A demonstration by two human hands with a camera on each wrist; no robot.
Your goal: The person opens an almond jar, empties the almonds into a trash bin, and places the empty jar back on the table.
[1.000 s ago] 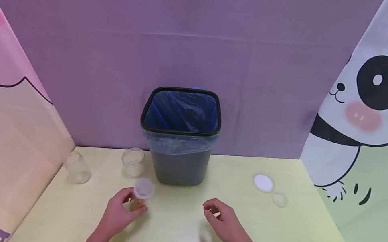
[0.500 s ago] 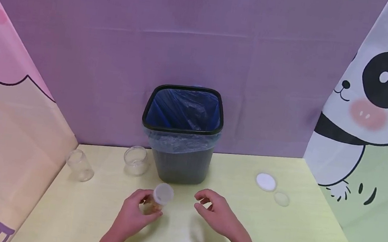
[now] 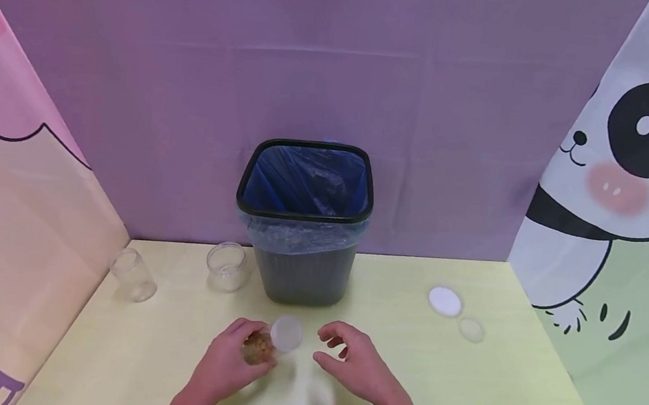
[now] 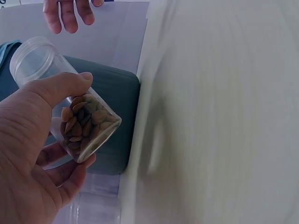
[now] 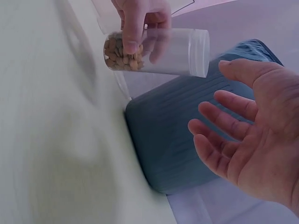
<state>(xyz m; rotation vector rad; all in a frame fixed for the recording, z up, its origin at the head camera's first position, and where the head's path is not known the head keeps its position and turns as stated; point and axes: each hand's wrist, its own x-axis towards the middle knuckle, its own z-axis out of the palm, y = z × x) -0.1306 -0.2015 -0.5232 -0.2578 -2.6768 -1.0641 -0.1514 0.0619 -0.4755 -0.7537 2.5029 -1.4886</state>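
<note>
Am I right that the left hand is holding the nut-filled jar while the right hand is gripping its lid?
Not quite: the right hand is open and apart from the jar, touching nothing, as the right wrist view shows. The left hand does hold the jar of nuts.

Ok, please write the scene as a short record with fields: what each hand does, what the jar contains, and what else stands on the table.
left hand: grips a clear jar, tilted with its lid end toward the right hand
jar content: brown nuts or seeds, gathered at the bottom end
jar lid: on, whitish
right hand: holds nothing, fingers loosely spread, close to the lid end but apart from it
bin: dark, blue liner, behind the hands
empty jars: two, left of the bin, without lids
loose lids: two, on the table to the right
</note>
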